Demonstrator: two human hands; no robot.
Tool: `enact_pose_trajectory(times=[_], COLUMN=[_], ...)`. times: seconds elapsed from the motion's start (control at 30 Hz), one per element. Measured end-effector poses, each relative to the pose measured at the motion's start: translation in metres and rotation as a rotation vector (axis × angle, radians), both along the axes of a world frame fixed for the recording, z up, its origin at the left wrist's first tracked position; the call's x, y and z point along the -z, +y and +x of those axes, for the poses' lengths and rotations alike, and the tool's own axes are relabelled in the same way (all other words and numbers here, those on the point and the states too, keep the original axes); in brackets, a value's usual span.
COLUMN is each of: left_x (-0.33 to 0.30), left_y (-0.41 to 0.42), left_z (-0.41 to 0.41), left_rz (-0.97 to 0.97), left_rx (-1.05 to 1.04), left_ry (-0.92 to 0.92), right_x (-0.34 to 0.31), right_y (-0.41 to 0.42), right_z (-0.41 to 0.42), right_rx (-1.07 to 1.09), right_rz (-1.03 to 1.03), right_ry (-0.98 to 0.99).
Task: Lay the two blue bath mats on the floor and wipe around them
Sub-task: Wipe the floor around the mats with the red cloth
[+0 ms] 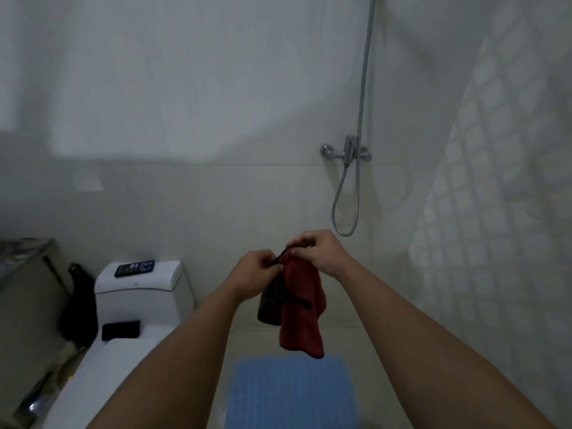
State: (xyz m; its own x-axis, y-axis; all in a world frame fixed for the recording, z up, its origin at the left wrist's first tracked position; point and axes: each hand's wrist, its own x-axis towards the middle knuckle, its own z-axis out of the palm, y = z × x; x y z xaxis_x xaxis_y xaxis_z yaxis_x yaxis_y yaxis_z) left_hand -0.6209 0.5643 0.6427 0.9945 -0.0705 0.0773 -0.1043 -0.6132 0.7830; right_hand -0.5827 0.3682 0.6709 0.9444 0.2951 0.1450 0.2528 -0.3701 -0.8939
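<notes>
Both hands, left (258,267) and right (318,250), pinch the cloth's (301,308) top edge with clamped fingers; better fold it flat before wiping around the mat (291,394).

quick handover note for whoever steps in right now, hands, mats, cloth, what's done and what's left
Left hand and right hand: each pinches the top edge of the red cloth, held up in front of the wall; the cloth hangs free.
One blue bath mat lies flat on the floor, right of the toilet.
Second mat: not in view.
Done: one mat laid.
Left: check the second mat, then wipe around them.
</notes>
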Motion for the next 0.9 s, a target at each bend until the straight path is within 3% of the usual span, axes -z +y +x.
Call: enact_pose_trajectory(times=[0.27,0.5,0.73,0.9], left_x=[-0.070,-0.135,-0.226,-0.279], left_y=[0.028,0.071,0.109,0.089], left_z=[-0.035,-0.118,-0.287,-0.440], left_rz=[0.468,0.484,0.540,0.620], left_rx=[-0.271,-0.600,-1.048,-1.372], left_ry=[-0.126,-0.168,-0.229,-0.264], right_x=[-0.053,-0.101,-0.173,-0.227], right_y=[0.025,0.102,0.233,0.310], right_z=[0.038,0.023,-0.079,-0.226], right_rx=[-0.266,-0.557,-1.072,-1.409], right_rz=[-0.143,-0.043,0.126,0.344], right_ry=[-0.157,-0.245,-0.219,-0.155])
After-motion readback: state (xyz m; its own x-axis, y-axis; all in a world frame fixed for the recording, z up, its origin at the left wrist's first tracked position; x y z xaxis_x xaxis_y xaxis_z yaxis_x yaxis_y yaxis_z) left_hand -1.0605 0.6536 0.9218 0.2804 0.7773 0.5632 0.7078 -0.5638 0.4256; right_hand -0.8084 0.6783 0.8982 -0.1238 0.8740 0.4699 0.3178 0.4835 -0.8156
